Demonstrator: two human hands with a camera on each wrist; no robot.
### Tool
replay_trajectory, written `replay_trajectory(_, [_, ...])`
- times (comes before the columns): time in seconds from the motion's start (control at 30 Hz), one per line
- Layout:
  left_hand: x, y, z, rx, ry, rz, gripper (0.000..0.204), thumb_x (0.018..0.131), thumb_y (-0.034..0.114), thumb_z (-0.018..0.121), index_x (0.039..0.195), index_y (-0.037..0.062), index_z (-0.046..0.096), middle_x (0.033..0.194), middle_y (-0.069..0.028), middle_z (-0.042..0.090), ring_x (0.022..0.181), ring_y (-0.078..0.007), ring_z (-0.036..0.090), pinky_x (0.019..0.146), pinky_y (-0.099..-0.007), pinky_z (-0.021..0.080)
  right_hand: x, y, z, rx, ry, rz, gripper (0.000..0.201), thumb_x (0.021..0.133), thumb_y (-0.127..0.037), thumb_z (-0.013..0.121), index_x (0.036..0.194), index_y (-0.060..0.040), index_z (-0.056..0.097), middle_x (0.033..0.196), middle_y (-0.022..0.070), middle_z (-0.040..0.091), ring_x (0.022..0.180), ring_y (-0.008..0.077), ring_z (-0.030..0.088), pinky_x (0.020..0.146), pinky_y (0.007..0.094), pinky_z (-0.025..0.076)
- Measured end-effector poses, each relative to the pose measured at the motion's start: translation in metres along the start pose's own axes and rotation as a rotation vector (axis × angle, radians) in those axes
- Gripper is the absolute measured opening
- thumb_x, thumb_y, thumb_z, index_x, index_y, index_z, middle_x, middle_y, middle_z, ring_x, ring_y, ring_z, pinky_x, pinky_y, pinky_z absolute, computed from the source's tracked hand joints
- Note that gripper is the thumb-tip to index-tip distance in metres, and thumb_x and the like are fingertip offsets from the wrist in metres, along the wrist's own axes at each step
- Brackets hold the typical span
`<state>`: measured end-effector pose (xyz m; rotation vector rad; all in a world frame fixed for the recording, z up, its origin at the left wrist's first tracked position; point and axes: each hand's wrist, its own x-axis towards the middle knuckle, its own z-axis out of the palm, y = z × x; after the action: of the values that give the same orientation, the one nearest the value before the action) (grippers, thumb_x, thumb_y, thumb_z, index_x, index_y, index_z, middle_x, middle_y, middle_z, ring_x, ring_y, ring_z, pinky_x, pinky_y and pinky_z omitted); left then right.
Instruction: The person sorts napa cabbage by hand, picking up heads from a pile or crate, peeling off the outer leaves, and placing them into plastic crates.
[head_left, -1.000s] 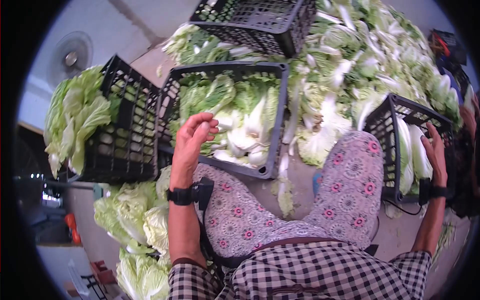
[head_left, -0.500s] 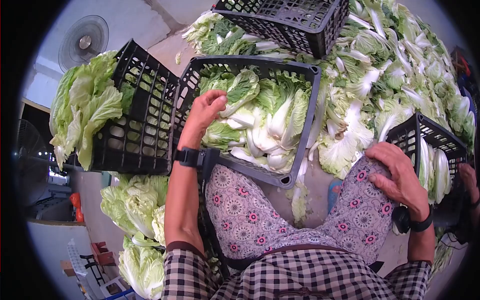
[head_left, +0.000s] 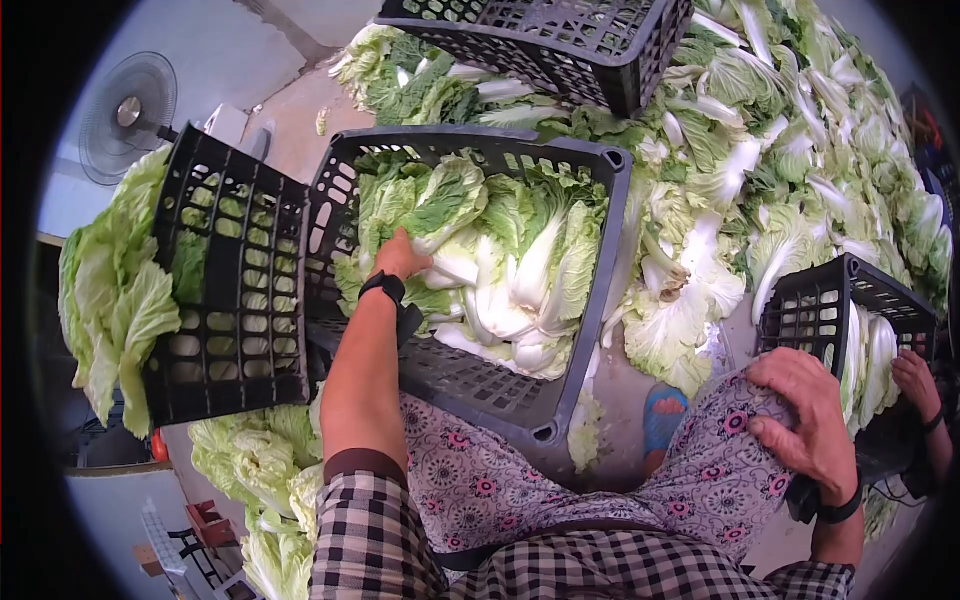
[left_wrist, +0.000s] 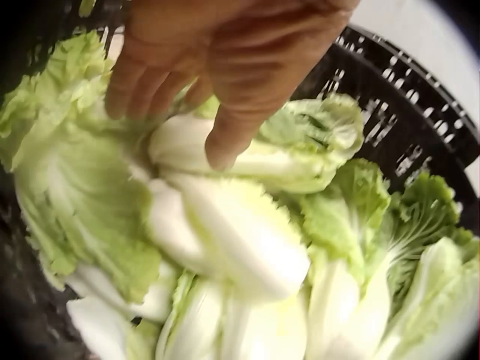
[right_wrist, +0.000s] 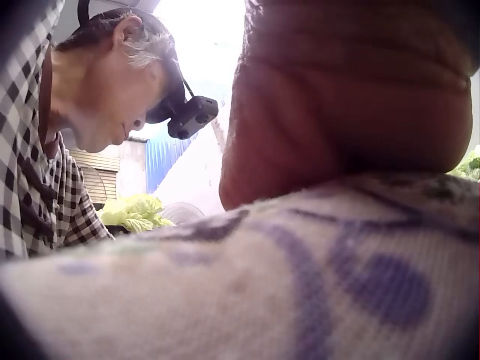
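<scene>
The middle crate is packed w/ cabbages nearly to its rim, so the left hand gets in only from above, its fingers pressed onto the top heads w/ no gap between them. A 2nd crate stands on its side touching the left wall, a 3rd crate sits just behind, and the loose cabbage heap crowds the right wall. The only bare floor is a narrow strip between the crate's near corner and the knee, where the right hand rests.
</scene>
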<state>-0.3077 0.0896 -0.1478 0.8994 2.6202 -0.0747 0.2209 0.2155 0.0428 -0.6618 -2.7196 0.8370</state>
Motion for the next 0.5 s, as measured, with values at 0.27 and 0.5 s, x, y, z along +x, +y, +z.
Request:
replay_trajectory(0.27, [-0.006,0.025,0.013,-0.045,0.208,-0.149,0.061,0.077,0.045,0.064,0.114,-0.0008,0.047,0.118,-0.0281,0.049,0.108,-0.0392,0.052,0.087,-0.0446,0.044,0.006,0.004,0.0,0.012,-0.001,0.018,0.039,0.071,-0.032,0.07,0.094,-0.0018,0.061,0.09,0.0118,0.063,0.089,0.0328,0.058,0.079,0.0404,0.044])
replay_trajectory(0.5, [0.013,-0.025,-0.003,-0.101,0.309,0.071,0.058,0.083,0.052,0.052,0.098,-0.0034,0.059,0.093,-0.0295,0.061,0.093,-0.0419,0.058,0.081,-0.0452,0.045,0.007,0.0,0.004,0.036,0.044,-0.02,0.037,0.068,-0.026,0.071,0.094,-0.0013,0.061,0.089,0.0125,0.062,0.088,0.0333,0.058,0.078,0.0404,0.045])
